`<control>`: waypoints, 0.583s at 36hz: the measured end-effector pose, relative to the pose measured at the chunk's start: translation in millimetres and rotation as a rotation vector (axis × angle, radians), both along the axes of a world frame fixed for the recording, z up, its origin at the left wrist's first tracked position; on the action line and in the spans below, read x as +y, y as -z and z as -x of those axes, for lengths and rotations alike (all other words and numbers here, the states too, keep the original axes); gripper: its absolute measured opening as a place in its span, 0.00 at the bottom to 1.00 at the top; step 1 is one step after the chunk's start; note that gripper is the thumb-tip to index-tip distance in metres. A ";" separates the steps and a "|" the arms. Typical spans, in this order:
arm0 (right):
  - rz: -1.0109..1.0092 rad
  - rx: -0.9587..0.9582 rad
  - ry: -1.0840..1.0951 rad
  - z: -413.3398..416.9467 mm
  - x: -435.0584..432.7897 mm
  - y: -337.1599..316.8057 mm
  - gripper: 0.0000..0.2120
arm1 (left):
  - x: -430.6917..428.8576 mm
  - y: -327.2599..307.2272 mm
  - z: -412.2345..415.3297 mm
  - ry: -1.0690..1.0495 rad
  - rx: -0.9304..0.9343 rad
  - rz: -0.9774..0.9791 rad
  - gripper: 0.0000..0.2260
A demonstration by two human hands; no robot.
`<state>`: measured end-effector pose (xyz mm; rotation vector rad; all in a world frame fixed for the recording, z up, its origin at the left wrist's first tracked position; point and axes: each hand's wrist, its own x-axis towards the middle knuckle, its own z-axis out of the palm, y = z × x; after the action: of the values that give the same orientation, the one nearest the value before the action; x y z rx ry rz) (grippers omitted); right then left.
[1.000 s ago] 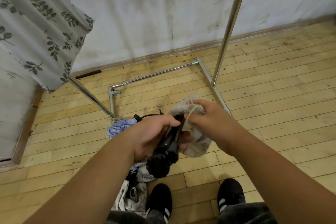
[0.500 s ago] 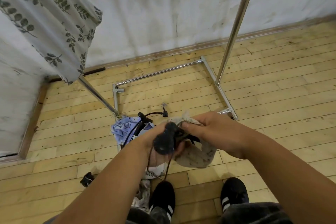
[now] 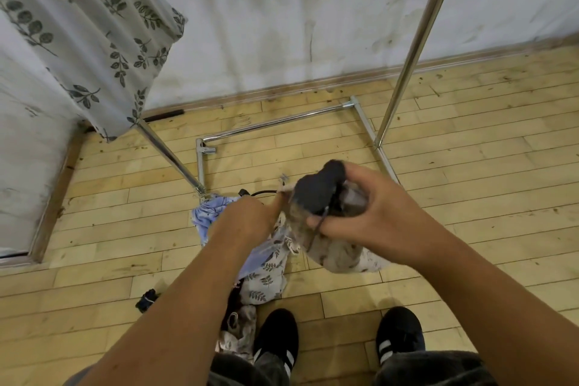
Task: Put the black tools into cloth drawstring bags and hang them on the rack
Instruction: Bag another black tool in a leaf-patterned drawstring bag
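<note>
Tool (image 3: 319,189), black, matte, rounded head, protruding from speckled bag (image 3: 340,257)

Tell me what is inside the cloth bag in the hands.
A black tool: its rounded end pokes from the mouth of the cloth bag, with a thin cord. The rest is hidden by cloth and the right hand.

Right hand (image 3: 369,213) curled round black tool (image 3: 319,188). Tool's fat end pokes out of bag (image 3: 338,255) top. Left hand (image 3: 247,219) at bag's edge, fingers hidden. Bag hangs over wood floor (image 3: 470,197). Cloth pile (image 3: 263,285) on floor by rack (image 3: 410,47) foot. Leaf cloth (image 3: 78,25) hangs at left. Black shoes (image 3: 275,335) below.
</note>
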<state>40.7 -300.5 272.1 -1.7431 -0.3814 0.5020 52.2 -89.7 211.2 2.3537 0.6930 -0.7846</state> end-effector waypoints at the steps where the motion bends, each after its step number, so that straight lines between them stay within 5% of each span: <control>1: -0.040 -0.006 0.026 -0.5 -1.8 -2.7 0.19 | 3.1 6.3 3.0 0.034 -0.051 -0.034 0.18; 7: -0.099 -0.009 0.188 -4.1 -6.5 -4.5 0.17 | -14.3 6.5 4.8 0.057 -0.107 0.260 0.12; 13: 0.271 0.015 0.340 -14.2 -15.5 10.4 0.16 | -16.7 -10.9 -1.9 -0.118 -0.135 0.508 0.12; 18: 0.215 0.034 0.405 -19.5 -24.1 1.6 0.13 | -2.5 -14.5 -4.3 -0.292 -0.358 0.445 0.14; 21: 0.097 0.028 0.399 -18.6 -27.8 -7.3 0.12 | 3.0 -12.1 -3.9 -0.101 -0.428 0.156 0.12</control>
<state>59.2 -328.3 279.3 -1.8450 0.0155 0.2581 56.1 -86.7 223.3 2.2197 0.5375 -0.2632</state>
